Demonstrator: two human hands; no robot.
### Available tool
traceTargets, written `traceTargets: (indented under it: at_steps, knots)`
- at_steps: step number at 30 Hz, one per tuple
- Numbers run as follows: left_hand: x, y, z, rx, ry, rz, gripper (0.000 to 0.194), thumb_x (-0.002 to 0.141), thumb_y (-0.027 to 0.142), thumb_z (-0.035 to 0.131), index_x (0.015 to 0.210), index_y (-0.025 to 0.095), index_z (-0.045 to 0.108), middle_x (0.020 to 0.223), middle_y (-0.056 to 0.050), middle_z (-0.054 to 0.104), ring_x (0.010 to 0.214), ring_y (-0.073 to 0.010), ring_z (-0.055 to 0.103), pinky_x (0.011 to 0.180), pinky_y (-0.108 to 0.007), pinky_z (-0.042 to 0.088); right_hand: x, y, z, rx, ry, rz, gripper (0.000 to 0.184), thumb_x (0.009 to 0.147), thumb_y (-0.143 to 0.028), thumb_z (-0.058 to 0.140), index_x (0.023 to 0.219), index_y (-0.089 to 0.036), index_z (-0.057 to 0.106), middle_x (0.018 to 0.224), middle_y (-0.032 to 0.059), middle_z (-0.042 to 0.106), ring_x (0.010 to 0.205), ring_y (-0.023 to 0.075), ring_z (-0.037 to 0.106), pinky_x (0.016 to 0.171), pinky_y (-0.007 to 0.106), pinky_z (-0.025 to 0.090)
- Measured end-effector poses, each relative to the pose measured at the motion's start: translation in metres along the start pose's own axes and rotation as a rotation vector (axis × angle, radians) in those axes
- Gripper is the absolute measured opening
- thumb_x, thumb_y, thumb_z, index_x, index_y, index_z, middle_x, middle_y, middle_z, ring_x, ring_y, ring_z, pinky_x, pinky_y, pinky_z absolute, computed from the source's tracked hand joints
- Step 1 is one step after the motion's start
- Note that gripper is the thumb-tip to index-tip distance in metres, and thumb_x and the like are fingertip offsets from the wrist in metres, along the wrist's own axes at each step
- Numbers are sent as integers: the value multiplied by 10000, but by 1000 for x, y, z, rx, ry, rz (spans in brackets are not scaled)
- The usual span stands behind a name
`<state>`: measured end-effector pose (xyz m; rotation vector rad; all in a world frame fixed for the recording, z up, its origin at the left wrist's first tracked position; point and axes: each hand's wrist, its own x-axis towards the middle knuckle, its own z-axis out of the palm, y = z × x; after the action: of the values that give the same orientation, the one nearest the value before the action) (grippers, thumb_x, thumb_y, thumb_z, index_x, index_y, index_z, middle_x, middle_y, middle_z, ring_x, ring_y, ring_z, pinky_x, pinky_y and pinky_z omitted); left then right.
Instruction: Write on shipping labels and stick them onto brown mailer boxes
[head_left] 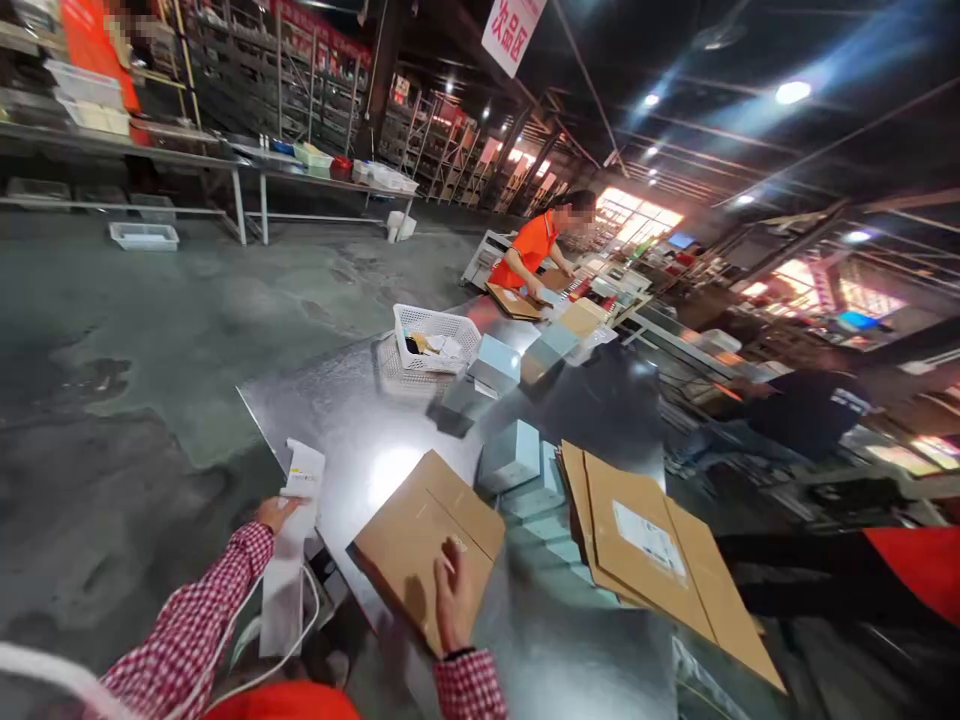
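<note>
My left hand (277, 514), at the table's left edge, grips a long white strip of labels (306, 470) with some print on it. The strip hangs down past the edge beside a white cable. My right hand (454, 605) is over a flat brown cardboard carton (420, 530), its fingers loosely bent and slightly apart, with no object visible in them. Whether it touches the carton is hard to tell. Right of it stand pale blue boxes (511, 455), next to a stack of flat cartons (637, 530) whose top one bears a white label (649, 540).
A white basket (435, 335) with small items stands on the metal table (337, 410), near more pale blue boxes (495, 362). Across the table a person in orange (525, 250) handles cardboard. Another person in dark clothing (802, 410) is at the right, blurred.
</note>
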<state>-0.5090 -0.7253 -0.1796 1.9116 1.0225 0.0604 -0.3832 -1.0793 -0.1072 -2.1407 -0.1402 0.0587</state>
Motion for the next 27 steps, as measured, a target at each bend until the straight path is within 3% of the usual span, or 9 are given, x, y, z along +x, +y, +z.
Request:
traceTargets:
  at_steps: [3,6,11,13,15,17,19,23,27]
  knots:
    - [-8,-9,-11,-27,-77,-20,143,899,262,598,833,135,612,821,-23,662,780,-175,657,747,-341,536,-14,-27,44,-58,-216,-135,500,887,-432,367,1261,-148,539,1289,212,617,1227,324,585,1053,508,472]
    - [-31,-5,-35,-89,-152,136,125,812,234,568,902,152,594,934,-58,683,916,-210,657,844,-337,511,-19,-79,61,-100,-452,-327,443,928,-366,371,1268,-156,561,1295,168,629,1248,278,570,1082,490,440]
    - [-69,39,-102,-117,-435,463,208,744,319,607,913,199,615,904,-10,692,877,-217,643,804,-289,490,-9,-176,84,-252,-863,-796,526,886,-361,585,1375,-185,501,1418,138,543,1401,270,393,1189,517,236]
    - [-76,59,-123,-98,-516,561,207,812,358,568,944,207,618,931,-20,694,908,-224,640,824,-292,484,-1,-195,86,-358,-1011,-792,484,846,-380,671,1280,-181,591,1226,116,677,1218,266,571,1176,535,228]
    - [-78,74,-136,-74,-555,613,263,830,368,550,1027,213,630,1025,-45,709,995,-250,639,884,-313,481,6,-200,79,-370,-1094,-651,313,847,-350,680,1101,-165,685,974,63,742,941,203,667,1065,443,400]
    - [-72,85,-139,-63,-578,632,359,801,342,560,1132,223,629,1139,-57,710,1089,-270,630,950,-332,472,6,-193,61,-267,-1087,-522,191,869,-321,649,949,-159,711,853,28,725,797,150,644,846,292,495]
    - [-62,96,-134,-69,-631,646,439,779,332,555,1203,233,615,1194,-53,710,1132,-273,630,979,-337,473,-1,-182,35,-162,-982,-466,180,893,-315,607,894,-160,699,826,19,702,760,135,615,705,230,471]
    - [-48,133,-106,-105,-701,676,477,708,427,578,1134,224,649,1114,-65,751,1064,-284,677,931,-346,519,-33,-160,-36,-179,-594,-401,189,930,-265,505,866,-163,650,801,15,660,748,135,581,715,244,453]
    - [-65,175,-60,-104,-759,731,423,626,466,598,965,226,675,917,-49,770,911,-289,702,820,-350,564,-81,-137,-110,-230,-313,-275,181,922,-253,498,877,-159,647,771,5,635,708,125,552,685,233,439]
